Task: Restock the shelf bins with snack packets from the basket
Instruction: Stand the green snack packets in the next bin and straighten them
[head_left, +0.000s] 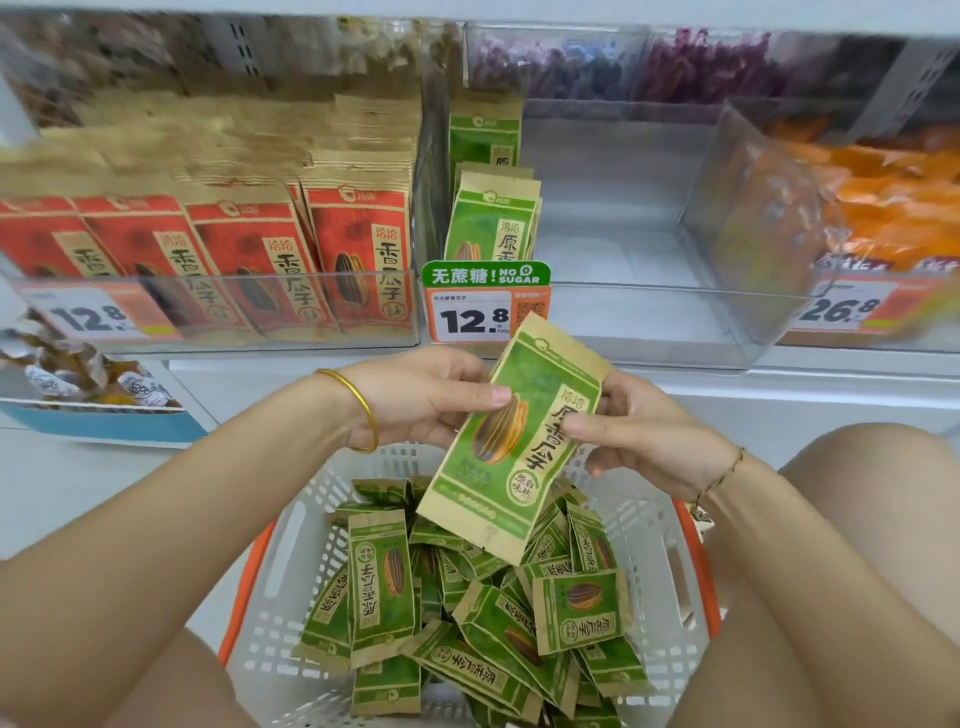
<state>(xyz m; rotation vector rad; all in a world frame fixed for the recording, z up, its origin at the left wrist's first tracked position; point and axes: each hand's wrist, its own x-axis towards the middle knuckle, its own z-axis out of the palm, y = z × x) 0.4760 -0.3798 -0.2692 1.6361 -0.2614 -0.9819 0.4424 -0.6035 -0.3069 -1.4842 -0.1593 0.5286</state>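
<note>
1 green packet (519, 441) is held in the air by 2 hands, above the far rim of the basket (291, 571) and below the shelf front. The packet is tilted, top edge toward the shelf and to the right, printed face up. The left hand (421, 395) grips the packet's left edge: the thumb is laid across the front, the fingers are curled behind. The right hand (644, 441) pinches the right edge, with 1 digit pressed on the front and the remaining fingers loosely bent behind and below. A gold bangle (358, 410) is worn on the left wrist, a thin bracelet (722, 473) on the right. The basket, white lattice with an orange rim, is placed between the person's knees and holds a loose pile of green packets (384, 587) lying at mixed angles. On the shelf, a clear bin (649, 317) contains a few standing green packets (491, 223), set upright against its left wall. A price tag (475, 318) reading 12.8 is fixed to the front of this bin. Red packets (353, 249) are ranked upright in the bin to the left; orange packets (898, 208), blurred, are seen in the bin to the right.
</note>
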